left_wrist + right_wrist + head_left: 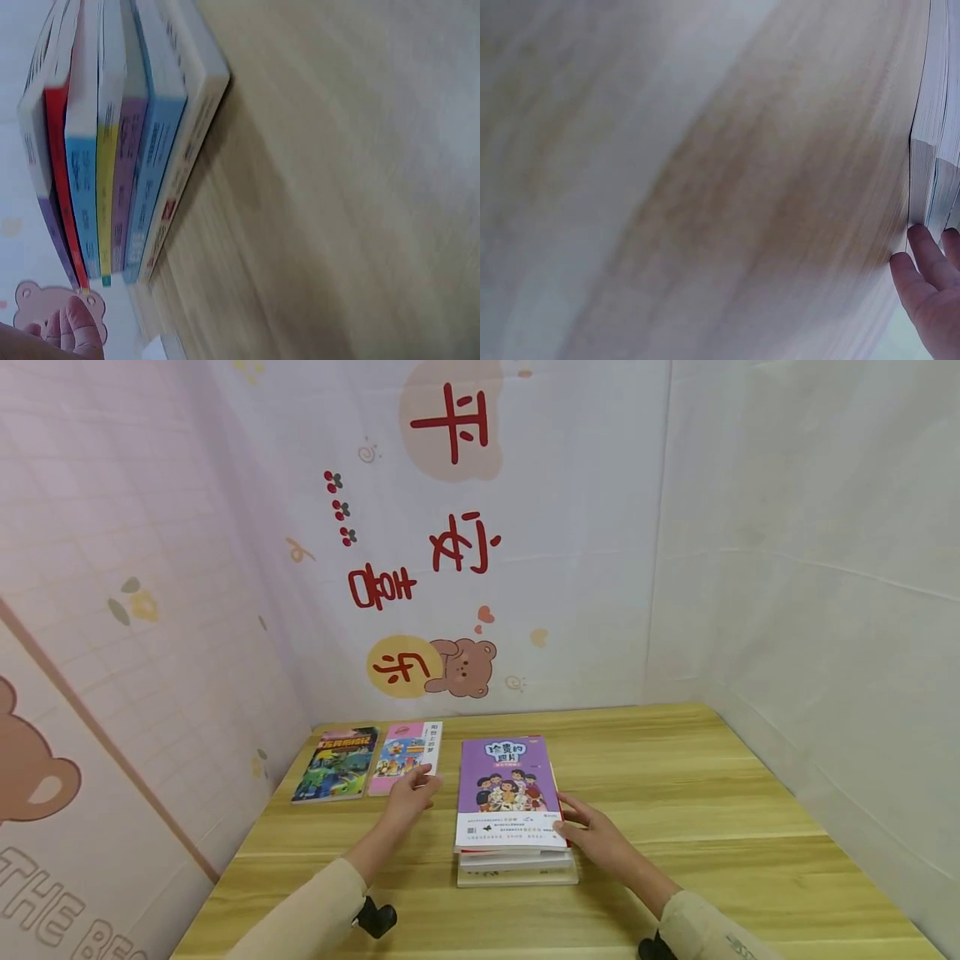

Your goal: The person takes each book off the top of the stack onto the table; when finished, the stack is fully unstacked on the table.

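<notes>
A stack of several books stands at the middle of the table, with a purple picture book (510, 785) on top. My right hand (592, 831) is at the stack's right side. In the right wrist view its fingers (930, 262) reach the edges of the lower books (921, 180). My left hand (408, 797) holds nothing and is over the near right corner of a pink-and-white book (397, 756), fingers loosely bent. In the left wrist view, the spines of the stacked books (124, 187) face this hand (67, 334), apart from it.
A green and blue illustrated book (337, 764) lies left of the pink-and-white one, near the table's far left corner. The wood-grain table (675, 793) meets a printed cloth wall (570, 610) at the back, with cloth at both sides.
</notes>
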Action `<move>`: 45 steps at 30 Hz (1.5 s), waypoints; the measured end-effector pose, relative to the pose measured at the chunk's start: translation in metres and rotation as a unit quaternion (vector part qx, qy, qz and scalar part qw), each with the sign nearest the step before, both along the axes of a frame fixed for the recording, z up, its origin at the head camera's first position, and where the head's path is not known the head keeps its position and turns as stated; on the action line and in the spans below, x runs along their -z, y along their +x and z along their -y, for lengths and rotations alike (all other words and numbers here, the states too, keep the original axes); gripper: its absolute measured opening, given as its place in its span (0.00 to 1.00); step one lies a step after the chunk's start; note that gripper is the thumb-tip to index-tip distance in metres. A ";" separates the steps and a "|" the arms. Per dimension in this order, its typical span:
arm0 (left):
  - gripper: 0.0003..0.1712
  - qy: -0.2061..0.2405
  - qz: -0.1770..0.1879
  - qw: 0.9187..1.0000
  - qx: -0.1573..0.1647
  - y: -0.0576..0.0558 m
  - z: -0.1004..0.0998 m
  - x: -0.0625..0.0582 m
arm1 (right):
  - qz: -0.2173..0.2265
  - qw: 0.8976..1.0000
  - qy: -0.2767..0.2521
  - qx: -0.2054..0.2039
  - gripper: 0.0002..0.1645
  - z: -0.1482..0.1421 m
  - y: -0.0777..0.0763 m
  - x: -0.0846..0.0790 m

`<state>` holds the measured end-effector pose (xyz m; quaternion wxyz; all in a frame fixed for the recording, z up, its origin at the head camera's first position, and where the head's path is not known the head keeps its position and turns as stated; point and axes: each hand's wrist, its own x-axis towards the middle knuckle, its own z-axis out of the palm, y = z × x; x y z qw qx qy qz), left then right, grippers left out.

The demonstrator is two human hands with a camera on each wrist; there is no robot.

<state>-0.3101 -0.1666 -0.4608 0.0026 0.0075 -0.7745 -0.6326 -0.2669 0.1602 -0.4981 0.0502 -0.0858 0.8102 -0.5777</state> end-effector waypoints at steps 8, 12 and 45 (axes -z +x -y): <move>0.36 0.018 0.015 1.000 0.017 0.022 -0.019 0.013 | -0.011 1.000 -0.016 -0.014 0.35 -0.001 0.003 -0.001; 0.39 0.024 0.024 0.999 0.028 0.033 -0.023 0.020 | -0.012 1.000 -0.009 -0.010 0.35 -0.001 0.004 -0.002; 0.37 0.055 0.027 0.995 0.073 0.047 -0.021 0.026 | -0.029 0.999 -0.001 -0.025 0.34 -0.002 0.007 -0.004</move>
